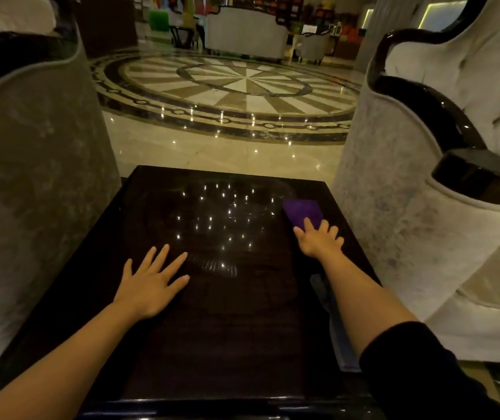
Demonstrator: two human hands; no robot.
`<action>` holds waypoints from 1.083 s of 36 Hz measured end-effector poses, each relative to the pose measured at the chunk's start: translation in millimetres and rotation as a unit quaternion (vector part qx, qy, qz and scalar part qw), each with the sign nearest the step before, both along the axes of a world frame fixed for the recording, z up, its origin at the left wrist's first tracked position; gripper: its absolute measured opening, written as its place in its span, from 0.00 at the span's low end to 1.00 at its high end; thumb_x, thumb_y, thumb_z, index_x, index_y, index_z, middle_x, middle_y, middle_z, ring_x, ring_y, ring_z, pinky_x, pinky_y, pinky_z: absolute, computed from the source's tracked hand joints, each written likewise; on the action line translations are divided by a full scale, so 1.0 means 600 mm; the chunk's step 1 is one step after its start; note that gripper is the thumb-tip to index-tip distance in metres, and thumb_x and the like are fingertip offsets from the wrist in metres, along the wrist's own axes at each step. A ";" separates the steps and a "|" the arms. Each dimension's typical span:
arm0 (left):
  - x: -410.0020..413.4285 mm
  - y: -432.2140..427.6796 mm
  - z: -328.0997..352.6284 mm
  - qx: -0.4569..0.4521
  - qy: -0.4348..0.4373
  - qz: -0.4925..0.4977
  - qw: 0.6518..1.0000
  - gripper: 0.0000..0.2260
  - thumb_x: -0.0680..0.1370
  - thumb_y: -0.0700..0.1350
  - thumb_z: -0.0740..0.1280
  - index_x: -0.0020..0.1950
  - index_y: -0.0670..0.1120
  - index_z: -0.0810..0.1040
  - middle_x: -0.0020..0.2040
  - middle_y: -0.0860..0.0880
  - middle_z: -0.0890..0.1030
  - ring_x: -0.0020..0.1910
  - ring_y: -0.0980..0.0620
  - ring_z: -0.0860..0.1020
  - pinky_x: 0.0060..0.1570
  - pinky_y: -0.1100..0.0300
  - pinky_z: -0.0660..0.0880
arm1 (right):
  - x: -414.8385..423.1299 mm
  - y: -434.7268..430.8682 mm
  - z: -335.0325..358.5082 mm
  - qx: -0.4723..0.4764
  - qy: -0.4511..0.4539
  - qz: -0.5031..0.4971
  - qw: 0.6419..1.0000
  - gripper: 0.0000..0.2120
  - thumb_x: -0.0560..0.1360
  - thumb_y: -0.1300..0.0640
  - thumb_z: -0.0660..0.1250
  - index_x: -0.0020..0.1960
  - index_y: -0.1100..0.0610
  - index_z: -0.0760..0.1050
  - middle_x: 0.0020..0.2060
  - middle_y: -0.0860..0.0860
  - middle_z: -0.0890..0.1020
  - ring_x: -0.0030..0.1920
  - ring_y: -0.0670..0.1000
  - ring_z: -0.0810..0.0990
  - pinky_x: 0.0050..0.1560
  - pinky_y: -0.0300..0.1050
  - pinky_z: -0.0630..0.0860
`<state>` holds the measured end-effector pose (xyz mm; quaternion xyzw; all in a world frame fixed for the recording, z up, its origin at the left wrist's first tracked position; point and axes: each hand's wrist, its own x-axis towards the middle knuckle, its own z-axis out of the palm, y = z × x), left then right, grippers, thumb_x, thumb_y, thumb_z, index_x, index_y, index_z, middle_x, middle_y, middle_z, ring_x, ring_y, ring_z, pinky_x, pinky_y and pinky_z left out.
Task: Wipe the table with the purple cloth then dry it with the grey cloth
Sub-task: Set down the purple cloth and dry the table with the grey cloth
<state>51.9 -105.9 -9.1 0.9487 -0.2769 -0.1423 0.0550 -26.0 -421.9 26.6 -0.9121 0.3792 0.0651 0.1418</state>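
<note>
The counter (230, 328), a dark glossy square top, fills the lower middle of the view and mirrors a cluster of ceiling lights near its centre, so any damp film or streaks are hard to read. It stands between two pale upholstered armchairs, the left armchair (30, 177) in shadow and the right armchair (424, 207) with a black lacquered arm, and beyond it lies a polished marble floor (242, 86) with a round inlay.

The left hand (151, 286) lies flat on the near-left part of the counter, fingers spread and holding nothing; I judge it is there to brace the body while the other arm reaches. The right hand (318, 237) is stretched toward the far-right area, fingers fanned and pressing down on the near end of the purple cloth (303, 212) rather than pinching it, which suits pushing a cloth flat across a surface.

The purple cloth lies spread on the counter near the far-right corner, its far part showing beyond the fingertips. The wiping step looks to be in hand, working along the right side.

A thin greyish strip (335, 322) runs along the near-right edge, partly behind the right forearm; it may be the grey cloth waiting for the drying step, but I cannot tell for certain.
</note>
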 end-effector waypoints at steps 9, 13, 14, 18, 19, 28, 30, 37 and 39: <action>-0.001 -0.001 0.002 0.001 0.000 0.002 1.000 0.26 0.77 0.63 0.46 0.72 0.62 0.41 0.77 0.51 0.39 0.75 0.50 0.38 0.71 0.42 0.38 | -0.045 -0.006 0.030 0.079 -0.022 0.007 0.997 0.28 0.76 0.38 0.45 0.72 0.43 0.42 0.75 0.56 0.41 0.74 0.63 0.45 0.71 0.62 0.45; 0.002 -0.001 0.005 0.003 0.007 0.006 1.000 0.26 0.77 0.63 0.46 0.72 0.62 0.42 0.77 0.50 0.39 0.75 0.50 0.38 0.71 0.42 0.39 | -0.092 -0.003 0.037 0.049 -0.052 0.019 0.997 0.29 0.76 0.39 0.50 0.72 0.43 0.42 0.75 0.58 0.43 0.74 0.63 0.47 0.71 0.61 0.50; 0.004 -0.001 0.005 0.003 0.009 0.008 1.000 0.26 0.77 0.63 0.46 0.72 0.62 0.42 0.77 0.50 0.39 0.75 0.49 0.39 0.71 0.42 0.39 | -0.104 -0.001 0.037 0.046 -0.061 0.025 0.997 0.29 0.76 0.39 0.51 0.72 0.43 0.43 0.75 0.59 0.44 0.74 0.63 0.47 0.71 0.59 0.52; 0.000 0.001 0.010 -0.003 0.010 0.001 1.000 0.26 0.77 0.63 0.47 0.73 0.61 0.43 0.77 0.50 0.40 0.75 0.49 0.39 0.71 0.41 0.39 | -0.163 0.021 0.030 0.037 -0.092 0.030 0.995 0.29 0.76 0.41 0.53 0.73 0.43 0.45 0.75 0.61 0.44 0.74 0.64 0.47 0.72 0.56 0.52; -0.002 0.000 0.011 -0.003 0.009 0.000 1.000 0.26 0.77 0.62 0.47 0.73 0.61 0.43 0.77 0.50 0.40 0.75 0.49 0.39 0.71 0.41 0.39 | -0.177 0.028 0.027 0.034 -0.095 0.030 0.994 0.29 0.76 0.41 0.54 0.73 0.43 0.45 0.75 0.61 0.44 0.74 0.63 0.46 0.72 0.56 0.52; -0.017 0.031 0.031 -0.036 -0.004 0.006 0.999 0.24 0.79 0.58 0.46 0.73 0.59 0.40 0.77 0.47 0.39 0.75 0.48 0.40 0.72 0.42 0.42 | -0.243 0.081 -0.021 0.035 -0.067 0.020 0.997 0.31 0.76 0.40 0.54 0.73 0.44 0.45 0.75 0.59 0.42 0.74 0.61 0.46 0.72 0.61 0.50; -0.026 0.051 0.032 -0.041 -0.010 0.008 0.999 0.24 0.79 0.59 0.46 0.73 0.60 0.41 0.77 0.48 0.40 0.75 0.48 0.40 0.72 0.43 0.41 | -0.238 0.083 -0.024 0.023 -0.081 0.020 0.996 0.30 0.77 0.43 0.54 0.73 0.46 0.45 0.75 0.59 0.45 0.75 0.60 0.47 0.72 0.61 0.49; -0.062 0.126 0.018 -0.025 -0.022 0.020 0.999 0.24 0.78 0.60 0.46 0.72 0.60 0.41 0.77 0.48 0.40 0.75 0.49 0.40 0.72 0.44 0.41 | -0.203 0.082 -0.026 0.002 -0.083 0.015 0.996 0.27 0.79 0.48 0.51 0.74 0.51 0.45 0.75 0.60 0.49 0.75 0.60 0.46 0.72 0.60 0.52; -0.070 0.143 0.014 -0.022 -0.024 0.021 0.999 0.24 0.78 0.60 0.46 0.72 0.61 0.41 0.77 0.48 0.40 0.75 0.49 0.40 0.72 0.44 0.41 | -0.193 0.088 -0.027 -0.001 -0.082 0.018 0.997 0.27 0.79 0.49 0.51 0.74 0.51 0.44 0.75 0.60 0.49 0.75 0.61 0.46 0.72 0.59 0.52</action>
